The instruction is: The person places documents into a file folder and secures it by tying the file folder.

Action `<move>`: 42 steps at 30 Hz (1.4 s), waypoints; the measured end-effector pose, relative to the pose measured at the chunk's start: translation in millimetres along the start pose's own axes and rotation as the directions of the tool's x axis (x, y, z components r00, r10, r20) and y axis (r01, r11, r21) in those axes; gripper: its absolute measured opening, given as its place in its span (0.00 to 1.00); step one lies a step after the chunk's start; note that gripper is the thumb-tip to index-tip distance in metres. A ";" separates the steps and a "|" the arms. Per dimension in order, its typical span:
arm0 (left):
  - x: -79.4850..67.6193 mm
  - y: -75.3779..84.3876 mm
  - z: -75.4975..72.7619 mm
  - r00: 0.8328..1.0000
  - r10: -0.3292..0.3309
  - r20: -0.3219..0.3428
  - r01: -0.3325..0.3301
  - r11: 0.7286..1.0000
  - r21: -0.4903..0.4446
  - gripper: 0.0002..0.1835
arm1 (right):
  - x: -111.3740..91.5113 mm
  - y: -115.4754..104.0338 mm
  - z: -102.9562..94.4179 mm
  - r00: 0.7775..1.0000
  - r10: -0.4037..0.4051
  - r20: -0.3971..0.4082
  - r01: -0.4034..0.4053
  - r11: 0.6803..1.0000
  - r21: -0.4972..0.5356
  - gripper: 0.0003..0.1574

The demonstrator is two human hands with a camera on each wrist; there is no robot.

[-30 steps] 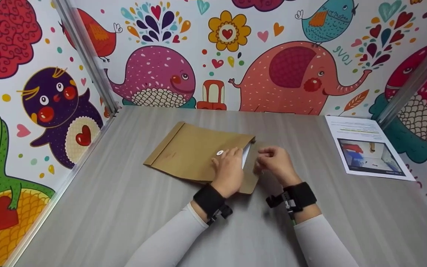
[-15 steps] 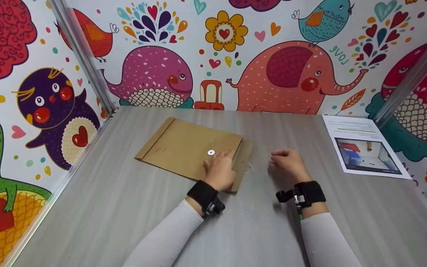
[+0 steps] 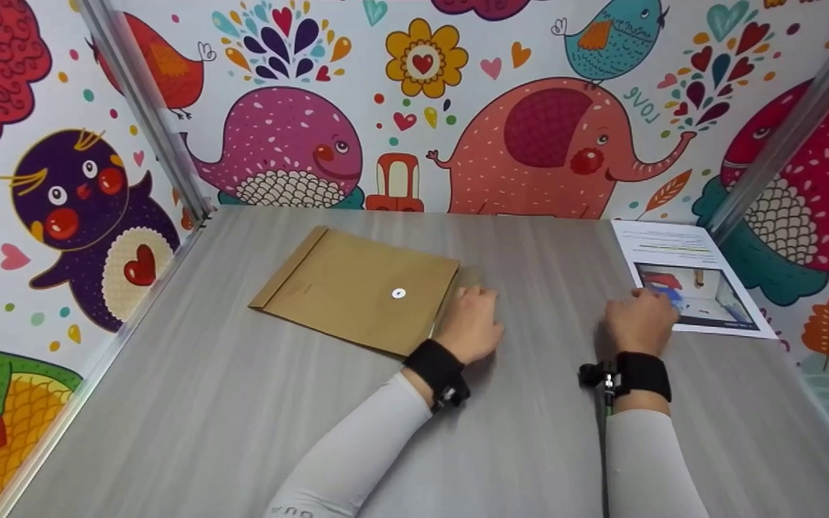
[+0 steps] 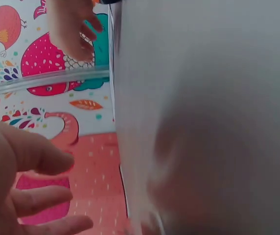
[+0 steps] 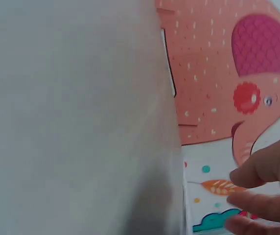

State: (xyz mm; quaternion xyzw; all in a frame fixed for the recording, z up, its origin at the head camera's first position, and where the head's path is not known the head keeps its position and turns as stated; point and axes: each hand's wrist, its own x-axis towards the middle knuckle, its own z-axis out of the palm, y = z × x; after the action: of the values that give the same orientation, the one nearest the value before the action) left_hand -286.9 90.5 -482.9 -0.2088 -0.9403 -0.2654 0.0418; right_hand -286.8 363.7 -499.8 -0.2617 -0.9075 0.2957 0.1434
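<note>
A brown kraft envelope (image 3: 342, 288) lies on the table, its white button (image 3: 399, 293) facing up. My left hand (image 3: 469, 325) is at the envelope's right end, over the flap side, and hides most of the flap. In the left wrist view its fingers (image 4: 44, 198) are loosely bent and apart, with nothing between them. My right hand (image 3: 640, 321) is well to the right, overlapping the lower left corner of a printed sheet (image 3: 663, 248). Relaxed fingers (image 5: 257, 205) show in the right wrist view, also holding nothing.
The grey wood-grain table (image 3: 242, 403) is bounded by a back wall (image 3: 414, 144) with cartoon animals. A metal post (image 3: 145, 108) stands at the back left corner, another post (image 3: 792, 137) at the back right. Black camera straps circle both wrists.
My left hand has slid off the envelope's face to its right end, and my right hand has moved right to the printed sheet. Between the earlier frames, the envelope shifted slightly left.
</note>
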 end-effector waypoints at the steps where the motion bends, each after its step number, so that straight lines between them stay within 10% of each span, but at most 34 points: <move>1: 3.8 8.6 5.8 1.000 0.002 0.016 -0.002 1.000 -0.018 0.25 | 0.5 4.9 -2.3 0.999 -0.007 0.036 0.009 0.999 -0.042 0.33; 12: 31.1 66.2 57.7 0.996 0.026 0.087 -0.025 1.000 -0.013 0.22 | -20.3 25.2 -44.1 0.942 -0.101 0.321 0.177 0.959 -0.219 0.26; 16: 36.0 59.4 57.4 0.998 -0.025 0.054 0.028 0.998 -0.056 0.21 | -22.6 39.7 -58.8 0.918 0.003 0.397 0.096 0.968 -0.231 0.41; 25: 39.4 45.2 66.0 0.994 -0.108 0.004 0.106 0.975 -0.196 0.22 | -18.1 79.0 -73.0 0.956 0.111 0.271 -0.034 0.961 -0.273 0.69; 34: 46.6 40.8 64.4 0.992 -0.124 -0.027 0.120 0.984 -0.133 0.22 | 1.5 92.3 -108.8 0.835 0.113 0.538 -0.039 0.988 -0.146 0.72; 42: 43.8 48.2 62.6 0.984 -0.165 0.069 0.175 0.964 -0.202 0.27 | 4.3 97.0 -115.3 0.861 0.249 0.444 -0.189 0.966 -0.175 0.69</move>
State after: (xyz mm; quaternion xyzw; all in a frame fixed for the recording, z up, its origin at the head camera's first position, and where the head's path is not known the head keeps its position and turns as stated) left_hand -304.8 176.3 -505.0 -0.1373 -0.9227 -0.3591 -0.0276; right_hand -204.7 486.1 -468.3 -0.2938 -0.8964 0.3062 -0.1282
